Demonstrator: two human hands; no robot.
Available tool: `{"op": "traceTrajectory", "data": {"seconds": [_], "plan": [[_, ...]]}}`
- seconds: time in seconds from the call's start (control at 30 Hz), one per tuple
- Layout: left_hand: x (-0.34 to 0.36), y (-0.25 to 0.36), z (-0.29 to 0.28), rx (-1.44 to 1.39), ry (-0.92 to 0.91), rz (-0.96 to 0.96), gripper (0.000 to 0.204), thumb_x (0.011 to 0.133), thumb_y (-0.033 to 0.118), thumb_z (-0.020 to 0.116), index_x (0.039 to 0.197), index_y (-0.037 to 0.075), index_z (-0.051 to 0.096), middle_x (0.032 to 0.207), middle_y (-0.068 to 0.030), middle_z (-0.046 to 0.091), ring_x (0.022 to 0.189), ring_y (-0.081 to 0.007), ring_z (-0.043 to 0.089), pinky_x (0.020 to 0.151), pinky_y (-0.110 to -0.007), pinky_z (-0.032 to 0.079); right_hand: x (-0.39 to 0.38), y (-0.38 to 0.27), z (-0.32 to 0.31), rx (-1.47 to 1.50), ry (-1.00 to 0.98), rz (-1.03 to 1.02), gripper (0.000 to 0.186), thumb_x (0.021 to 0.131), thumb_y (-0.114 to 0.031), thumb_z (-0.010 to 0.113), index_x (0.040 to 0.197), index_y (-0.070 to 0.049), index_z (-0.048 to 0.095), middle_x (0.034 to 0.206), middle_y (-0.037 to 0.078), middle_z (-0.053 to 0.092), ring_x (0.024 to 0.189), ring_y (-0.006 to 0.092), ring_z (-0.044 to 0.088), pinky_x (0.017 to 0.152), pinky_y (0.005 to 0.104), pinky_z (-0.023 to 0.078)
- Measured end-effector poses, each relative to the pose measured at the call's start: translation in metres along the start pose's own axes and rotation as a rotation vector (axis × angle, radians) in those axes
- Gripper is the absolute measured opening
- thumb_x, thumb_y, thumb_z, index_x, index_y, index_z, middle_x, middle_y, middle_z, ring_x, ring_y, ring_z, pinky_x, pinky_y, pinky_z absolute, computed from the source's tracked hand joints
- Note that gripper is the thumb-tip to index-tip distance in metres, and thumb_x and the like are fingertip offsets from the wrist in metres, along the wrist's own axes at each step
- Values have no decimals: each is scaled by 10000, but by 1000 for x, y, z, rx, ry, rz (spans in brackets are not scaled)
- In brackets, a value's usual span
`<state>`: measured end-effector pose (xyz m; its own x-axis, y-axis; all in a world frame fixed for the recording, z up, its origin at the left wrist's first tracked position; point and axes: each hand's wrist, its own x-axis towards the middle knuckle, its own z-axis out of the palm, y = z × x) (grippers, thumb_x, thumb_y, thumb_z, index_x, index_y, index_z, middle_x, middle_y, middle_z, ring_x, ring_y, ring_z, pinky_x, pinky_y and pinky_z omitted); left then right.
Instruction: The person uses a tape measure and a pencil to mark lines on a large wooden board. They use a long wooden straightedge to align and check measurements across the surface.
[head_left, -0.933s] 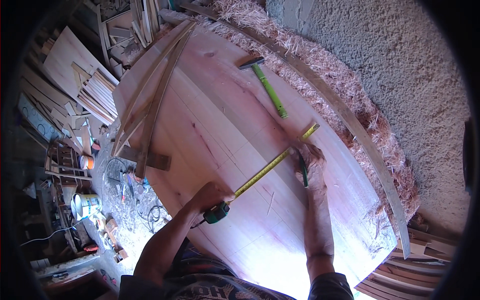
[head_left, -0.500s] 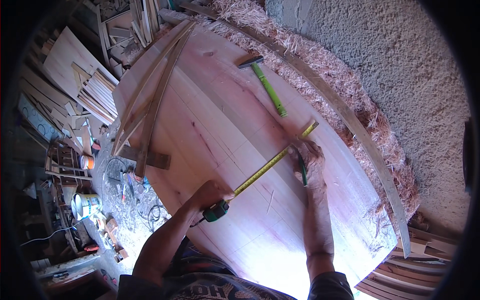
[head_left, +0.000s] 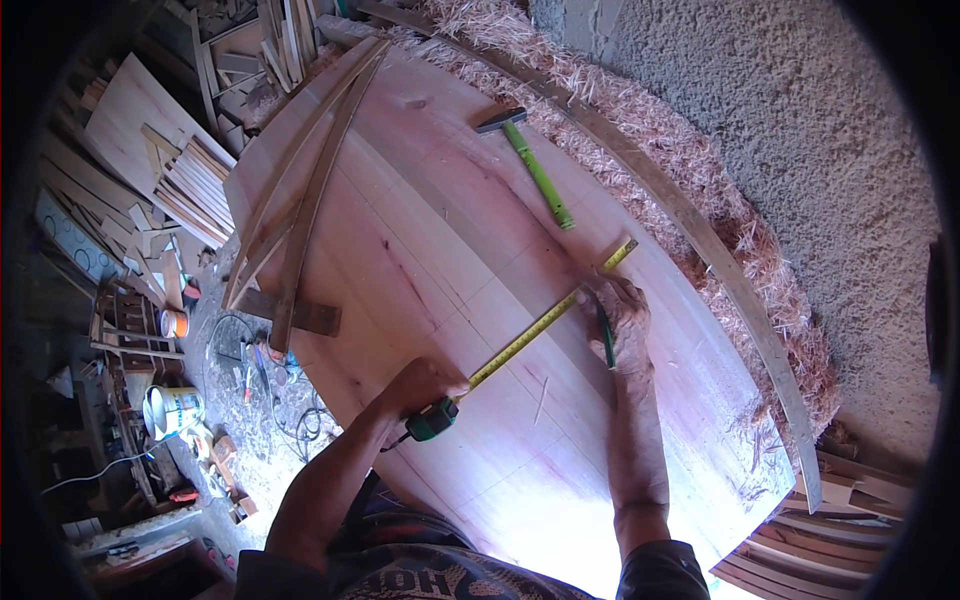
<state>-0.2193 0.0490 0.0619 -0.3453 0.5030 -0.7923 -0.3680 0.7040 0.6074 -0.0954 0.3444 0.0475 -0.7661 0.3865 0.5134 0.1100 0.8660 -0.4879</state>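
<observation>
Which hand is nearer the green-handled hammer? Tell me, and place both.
Right. The right hand is below the hammer and to its right in the picture; the left hand is farther away, toward the lower left, beside the tape measure's case.

a carpentry workshop: shavings point(head_left: 740, 222), hammer point(head_left: 540, 182), tape measure point(head_left: 432, 421)

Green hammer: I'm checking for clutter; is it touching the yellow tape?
Apart: the head view shows bare board between the green hammer and the yellow tape.

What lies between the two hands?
In the head view, a yellow tape blade stretches from the left hand to the right hand, over the wooden panel.
</observation>
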Motion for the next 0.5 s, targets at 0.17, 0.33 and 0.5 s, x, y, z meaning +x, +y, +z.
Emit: {"op": "traceTrajectory", "data": {"seconds": [0.17,0.33,0.5], "plan": [[4,-2,-1,10,-19,0,192,867,156,712,768,-8,705,635,-84,654,523,-164,659,501,-294,528,-3,5,1,-8,-7,-7,229,843,-139,720,1062,-99,668,1001,96,717,990,300,662,848,417,503],[2,-1,-1,5,-19,-17,195,847,188,716,781,4,724,647,-44,649,568,-104,606,531,-281,487,-3,4,2,-6,-3,-14,225,849,-141,712,1065,-98,667,1011,95,717,988,310,658,855,423,506],[0,-1,-2,22,-5,-33,202,844,191,719,783,-1,724,650,-45,652,564,-103,605,535,-275,486,-2,1,0,35,-12,7,194,882,-157,678,1056,-71,671,1048,121,704,966,319,651,848,425,504]]}}
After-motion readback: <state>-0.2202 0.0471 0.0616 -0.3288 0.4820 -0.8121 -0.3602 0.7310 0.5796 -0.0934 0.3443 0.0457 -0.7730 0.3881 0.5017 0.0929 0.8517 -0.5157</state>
